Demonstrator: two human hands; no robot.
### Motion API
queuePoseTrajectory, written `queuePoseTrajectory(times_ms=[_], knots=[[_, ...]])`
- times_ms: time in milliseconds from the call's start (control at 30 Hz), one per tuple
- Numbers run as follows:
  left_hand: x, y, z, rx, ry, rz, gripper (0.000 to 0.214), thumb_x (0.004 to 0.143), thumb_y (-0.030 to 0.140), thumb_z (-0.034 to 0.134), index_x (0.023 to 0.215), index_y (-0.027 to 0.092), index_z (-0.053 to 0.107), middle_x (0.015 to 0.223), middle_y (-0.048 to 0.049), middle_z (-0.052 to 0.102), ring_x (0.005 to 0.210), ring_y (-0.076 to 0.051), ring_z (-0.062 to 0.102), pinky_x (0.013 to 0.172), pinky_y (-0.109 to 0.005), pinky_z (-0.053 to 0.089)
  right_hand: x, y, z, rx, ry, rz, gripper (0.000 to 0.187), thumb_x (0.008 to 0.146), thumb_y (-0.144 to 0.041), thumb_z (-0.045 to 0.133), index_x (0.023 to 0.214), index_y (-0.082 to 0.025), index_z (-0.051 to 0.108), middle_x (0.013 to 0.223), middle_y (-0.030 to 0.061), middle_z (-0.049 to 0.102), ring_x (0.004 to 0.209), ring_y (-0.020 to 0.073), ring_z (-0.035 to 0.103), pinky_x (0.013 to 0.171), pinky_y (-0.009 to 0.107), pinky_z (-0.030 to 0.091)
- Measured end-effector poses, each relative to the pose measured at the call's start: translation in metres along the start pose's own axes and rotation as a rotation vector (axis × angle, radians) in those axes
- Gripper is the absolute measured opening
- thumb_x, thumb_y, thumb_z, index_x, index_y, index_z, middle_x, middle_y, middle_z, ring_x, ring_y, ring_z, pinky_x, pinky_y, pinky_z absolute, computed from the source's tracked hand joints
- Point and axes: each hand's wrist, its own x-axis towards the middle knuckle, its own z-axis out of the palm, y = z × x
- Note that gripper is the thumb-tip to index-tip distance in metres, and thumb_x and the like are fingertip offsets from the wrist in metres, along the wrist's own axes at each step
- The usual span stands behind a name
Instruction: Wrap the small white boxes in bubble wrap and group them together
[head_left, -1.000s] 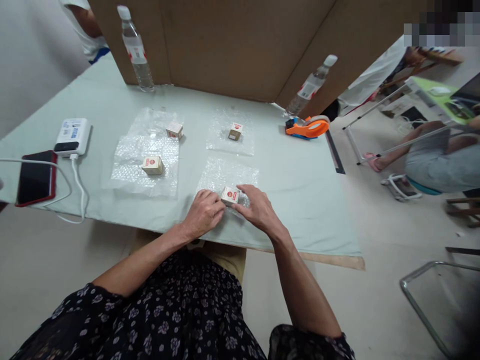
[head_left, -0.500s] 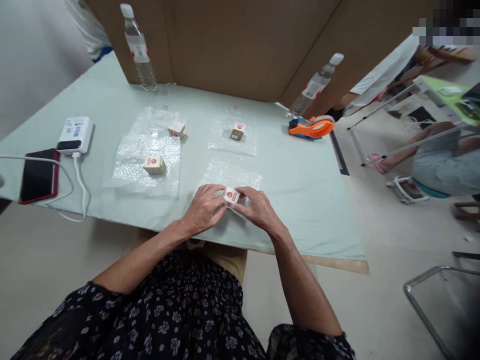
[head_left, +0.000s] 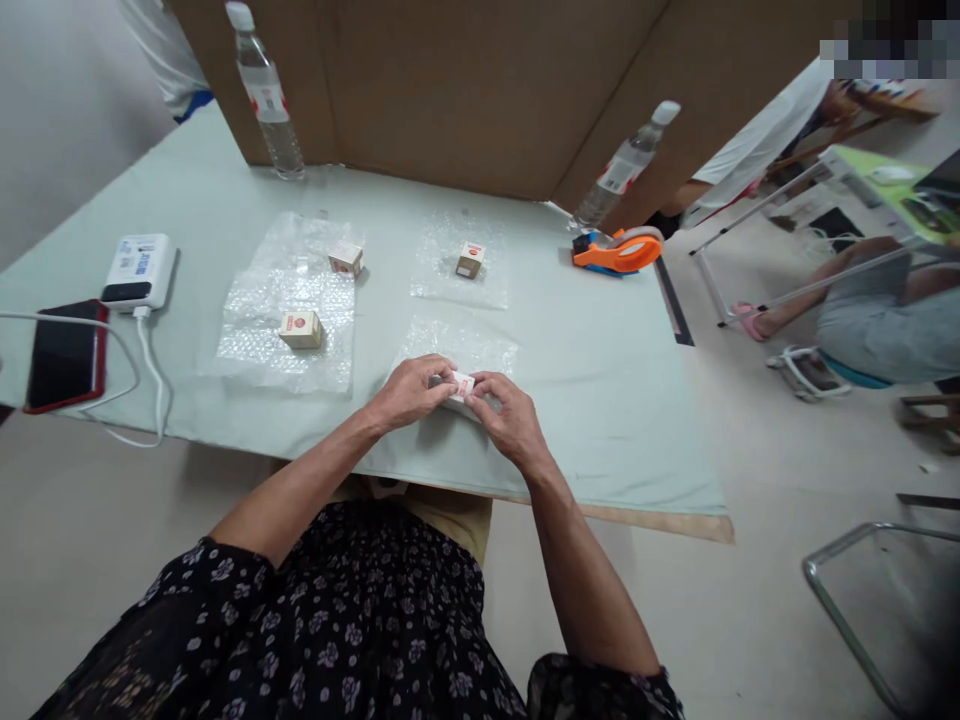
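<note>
Between my two hands, near the table's front edge, is a small white box with red print (head_left: pixel 463 384). My left hand (head_left: pixel 415 392) closes on its left side, thumb and fingers together. From the right, my right hand (head_left: pixel 508 410) pinches the same box. Under and beyond the box lies a sheet of bubble wrap (head_left: pixel 466 343), its near part hidden by my hands. A similar small box (head_left: pixel 470 260) stands on another bubble wrap sheet (head_left: pixel 430 281) farther back. On the left, two more small boxes rest on or beside overlapping bubble wrap (head_left: pixel 251 345).
Two water bottles, a left one (head_left: pixel 271 110) and a right one (head_left: pixel 626 170), stand by a cardboard panel (head_left: pixel 480 90). An orange tape dispenser (head_left: pixel 619 252) lies at the right. A power bank (head_left: pixel 141 268) is cabled near a phone (head_left: pixel 67 352) at the left. Another person sits at far right.
The box has tilted between my hands, so less of its printed top shows. My fingers have moved in closer over it. The whole view has shifted slightly.
</note>
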Motion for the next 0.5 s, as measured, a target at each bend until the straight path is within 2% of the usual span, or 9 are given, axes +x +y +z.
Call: queuePoseTrajectory(times_ms=[133,367,500], knots=[[-0.004,0.000,0.001,-0.060,0.009,0.025,0.010,0.081,0.021,0.059,0.076,0.018,0.067,0.103,-0.0058,0.073,0.096,-0.018,0.066,0.086,-0.031,0.050,-0.002,-0.002,-0.001,0.047,0.010,0.020,0.016,0.089,-0.034,0.060,0.077,-0.024,0.061,0.106,0.0074,0.072,0.099,0.0220,0.068,0.090,0.038,0.052],[-0.005,0.004,0.003,-0.062,-0.005,-0.027,0.010,0.079,0.021,0.058,0.075,0.018,0.067,0.090,-0.0028,0.072,0.084,-0.015,0.063,0.075,-0.028,0.046,-0.005,-0.001,0.003,0.118,0.013,0.098,0.015,0.086,-0.034,0.061,0.076,-0.023,0.062,0.101,0.0059,0.073,0.095,0.0213,0.068,0.088,0.037,0.051],[0.001,0.003,0.001,-0.046,-0.036,-0.077,0.009,0.077,0.023,0.062,0.074,0.017,0.067,0.080,-0.0014,0.069,0.076,-0.014,0.060,0.068,-0.026,0.044,-0.002,0.006,0.003,0.165,0.020,0.181,0.014,0.085,-0.036,0.061,0.083,-0.022,0.064,0.089,0.0041,0.074,0.084,0.0211,0.068,0.081,0.036,0.053]])
